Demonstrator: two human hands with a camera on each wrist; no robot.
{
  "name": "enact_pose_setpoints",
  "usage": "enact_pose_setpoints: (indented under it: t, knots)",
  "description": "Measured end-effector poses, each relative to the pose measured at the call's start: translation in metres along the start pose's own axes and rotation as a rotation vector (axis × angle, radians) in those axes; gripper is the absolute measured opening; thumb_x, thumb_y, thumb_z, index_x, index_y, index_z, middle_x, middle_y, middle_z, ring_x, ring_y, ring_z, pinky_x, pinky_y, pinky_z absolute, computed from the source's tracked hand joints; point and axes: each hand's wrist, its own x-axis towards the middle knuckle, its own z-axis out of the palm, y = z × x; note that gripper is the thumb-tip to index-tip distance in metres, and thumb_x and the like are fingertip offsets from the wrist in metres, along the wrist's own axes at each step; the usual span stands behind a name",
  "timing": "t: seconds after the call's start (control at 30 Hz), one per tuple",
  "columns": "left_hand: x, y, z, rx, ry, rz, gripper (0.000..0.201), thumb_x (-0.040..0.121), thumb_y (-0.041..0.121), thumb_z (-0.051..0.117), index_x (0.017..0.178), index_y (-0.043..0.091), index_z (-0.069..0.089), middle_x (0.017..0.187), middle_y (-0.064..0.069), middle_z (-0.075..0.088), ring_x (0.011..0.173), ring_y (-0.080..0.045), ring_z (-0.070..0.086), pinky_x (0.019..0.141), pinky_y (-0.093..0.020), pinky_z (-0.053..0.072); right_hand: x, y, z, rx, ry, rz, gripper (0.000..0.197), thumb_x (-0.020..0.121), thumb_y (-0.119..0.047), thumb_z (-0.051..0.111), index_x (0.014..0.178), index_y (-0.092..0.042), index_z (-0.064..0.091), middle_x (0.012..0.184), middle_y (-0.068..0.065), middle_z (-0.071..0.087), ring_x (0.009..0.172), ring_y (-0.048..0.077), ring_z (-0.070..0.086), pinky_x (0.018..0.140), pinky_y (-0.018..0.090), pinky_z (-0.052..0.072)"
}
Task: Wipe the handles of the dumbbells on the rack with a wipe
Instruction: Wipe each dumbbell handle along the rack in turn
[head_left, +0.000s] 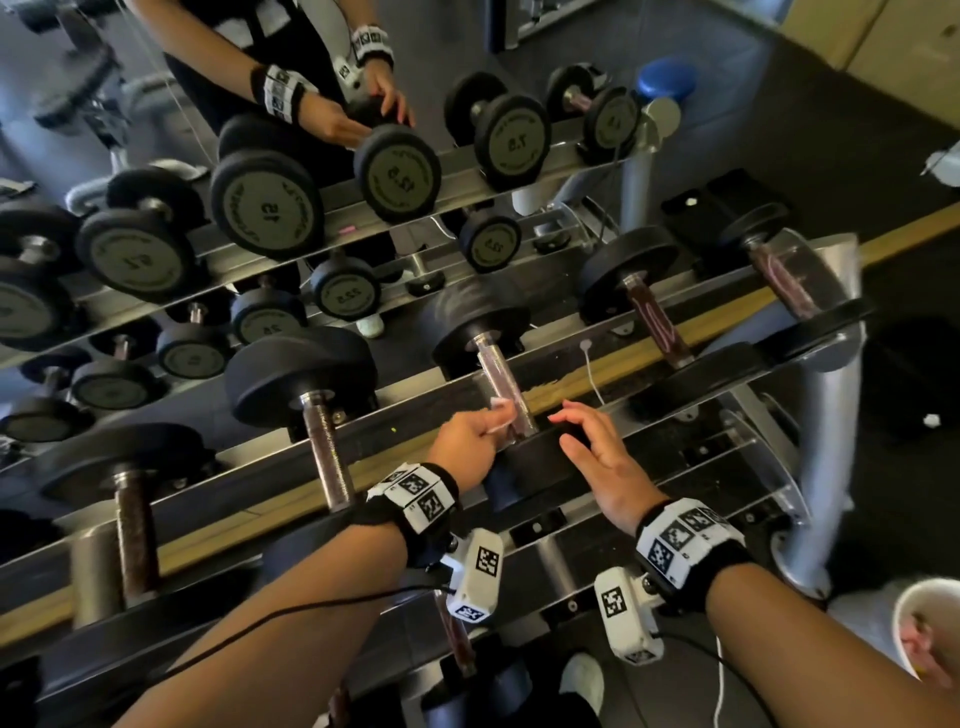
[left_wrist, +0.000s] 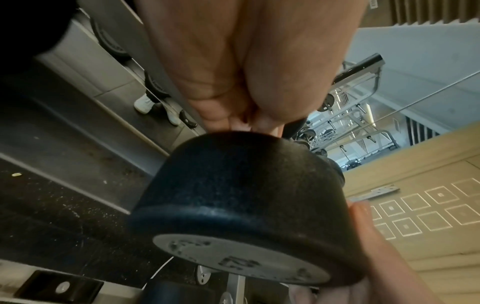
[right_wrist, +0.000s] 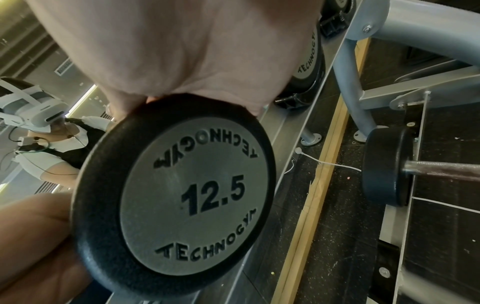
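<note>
A black 12.5 dumbbell (head_left: 483, 332) lies on the top shelf of the rack (head_left: 395, 431), its metal handle (head_left: 501, 376) running toward me. My left hand (head_left: 467, 441) pinches a small white wipe (head_left: 503, 415) against the handle's near end. My right hand (head_left: 597, 452) rests with straight fingers on the near head (head_left: 535, 462) of this dumbbell. The left wrist view shows that head's black rim (left_wrist: 246, 185). Its grey face reads 12.5 (right_wrist: 197, 197) in the right wrist view. The wipe is hidden in both wrist views.
More dumbbells lie on the same shelf: two to the left (head_left: 317, 384) (head_left: 124, 467), two to the right (head_left: 639, 291) (head_left: 769, 244). A mirror (head_left: 260, 156) behind the rack reflects dumbbells and my hands. A lower shelf (head_left: 649, 499) and a white cable (head_left: 592, 374) lie below.
</note>
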Motion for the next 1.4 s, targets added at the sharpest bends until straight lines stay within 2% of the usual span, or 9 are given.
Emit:
enact_pose_setpoints:
  t: [0.13, 0.27, 0.33, 0.43, 0.6, 0.83, 1.03, 1.23, 1.4]
  knots:
    - [-0.001, 0.005, -0.012, 0.121, -0.149, 0.004, 0.028, 0.1, 0.018, 0.056, 0.117, 0.031, 0.073, 0.118, 0.007, 0.071, 0.115, -0.014, 0.063, 0.107, -0.034, 0.045, 0.0, -0.003, -0.001, 0.001, -0.004, 0.018, 0.026, 0.102, -0.028, 0.048, 0.126, -0.036, 0.05, 0.131, -0.033, 0.033, 0.125, -0.006, 0.039, 0.112, 0.038, 0.038]
    - [-0.001, 0.003, -0.026, 0.04, -0.178, 0.037, 0.032, 0.096, 0.011, 0.059, 0.104, 0.037, 0.076, 0.1, 0.016, 0.073, 0.101, -0.009, 0.067, 0.085, -0.01, 0.048, 0.0, -0.002, 0.0, -0.009, -0.001, 0.013, 0.025, 0.102, -0.028, 0.048, 0.125, -0.039, 0.05, 0.129, -0.037, 0.033, 0.121, -0.018, 0.035, 0.114, 0.035, 0.035]
    - [0.001, 0.0, -0.028, -0.058, -0.005, 0.023, 0.038, 0.095, 0.012, 0.059, 0.095, 0.047, 0.073, 0.098, 0.013, 0.073, 0.102, -0.014, 0.068, 0.091, -0.019, 0.05, 0.0, 0.0, -0.001, -0.004, -0.01, 0.014, 0.026, 0.102, -0.031, 0.047, 0.123, -0.046, 0.049, 0.127, -0.04, 0.033, 0.124, -0.014, 0.036, 0.113, 0.037, 0.035]
    - [0.01, -0.002, -0.021, -0.128, 0.132, 0.008, 0.026, 0.097, 0.024, 0.059, 0.111, 0.04, 0.071, 0.111, 0.004, 0.072, 0.11, -0.016, 0.065, 0.104, -0.036, 0.047, 0.0, 0.002, -0.001, -0.007, -0.013, 0.003, 0.026, 0.101, -0.036, 0.047, 0.118, -0.056, 0.049, 0.124, -0.046, 0.032, 0.126, -0.011, 0.036, 0.113, 0.04, 0.036]
    - [0.007, -0.002, 0.0, 0.008, 0.043, -0.038, 0.022, 0.098, 0.039, 0.056, 0.115, 0.046, 0.069, 0.116, 0.006, 0.071, 0.114, -0.013, 0.062, 0.094, -0.021, 0.042, 0.001, 0.004, 0.0, -0.021, 0.003, -0.004, 0.025, 0.101, -0.039, 0.047, 0.12, -0.055, 0.048, 0.124, -0.047, 0.032, 0.126, -0.01, 0.037, 0.112, 0.045, 0.039]
    - [-0.006, 0.013, -0.018, 0.42, -0.219, 0.06, 0.034, 0.104, 0.027, 0.044, 0.127, 0.045, 0.063, 0.131, 0.006, 0.064, 0.118, -0.017, 0.06, 0.106, -0.029, 0.043, 0.001, 0.003, 0.001, -0.034, 0.018, -0.004, 0.023, 0.102, -0.034, 0.047, 0.119, -0.048, 0.049, 0.12, -0.05, 0.032, 0.124, -0.006, 0.039, 0.11, 0.042, 0.04]
    - [-0.007, 0.018, -0.028, 0.351, -0.351, 0.066, 0.037, 0.101, 0.013, 0.048, 0.123, 0.032, 0.069, 0.129, 0.004, 0.066, 0.118, -0.018, 0.06, 0.107, -0.037, 0.045, -0.001, -0.001, 0.001, -0.044, 0.008, -0.01, 0.021, 0.102, -0.036, 0.044, 0.12, -0.046, 0.048, 0.121, -0.051, 0.03, 0.114, -0.024, 0.036, 0.093, 0.015, 0.037]
    - [0.003, 0.001, -0.028, 0.021, 0.136, -0.013, 0.031, 0.098, 0.021, 0.056, 0.123, 0.035, 0.068, 0.116, 0.006, 0.07, 0.109, -0.013, 0.064, 0.102, -0.031, 0.047, -0.001, 0.0, 0.002, -0.022, 0.012, 0.008, 0.024, 0.102, -0.035, 0.045, 0.125, -0.038, 0.05, 0.124, -0.047, 0.031, 0.12, -0.02, 0.034, 0.101, 0.021, 0.035]
    - [0.036, 0.008, -0.024, -0.156, 0.246, -0.014, 0.032, 0.101, 0.025, 0.052, 0.131, 0.029, 0.063, 0.121, 0.004, 0.069, 0.114, -0.013, 0.062, 0.106, -0.029, 0.043, -0.001, 0.001, 0.002, -0.019, 0.011, 0.016, 0.026, 0.102, -0.03, 0.046, 0.128, -0.033, 0.05, 0.125, -0.046, 0.031, 0.12, -0.023, 0.033, 0.102, 0.016, 0.033]
